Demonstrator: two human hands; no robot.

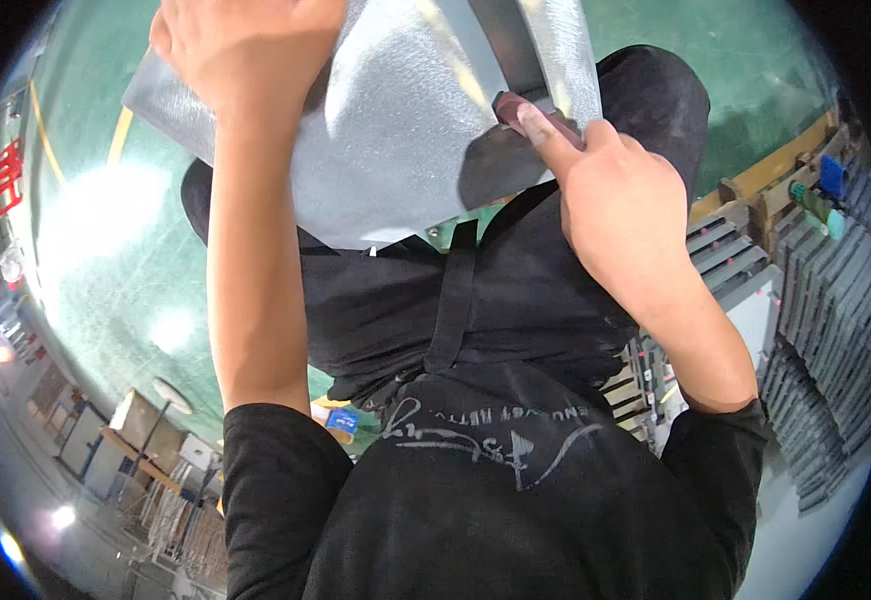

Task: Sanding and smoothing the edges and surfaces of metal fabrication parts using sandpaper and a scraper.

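Observation:
A grey, shiny sheet-like part (395,150) with a raised ridge and a channel at its right lies over my knees. My left hand (250,45) is at its far left, back of the hand up; the fingers run out of the picture's top edge or are hidden. My right hand (620,195) is closed around a small, dark reddish-brown block-like tool (515,108), with the thumb stretched along it. The tool's tip meets the part beside the channel, near its right edge. A dark shadow falls on the part just below the tool.
Below is a green floor (120,260) with yellow lines. Stacked grey slats (825,330) and a wooden pallet edge (755,180) stand at the right. Boxes and stacked boards (175,525) are at the lower left. A blue box (342,424) lies beside my left upper arm.

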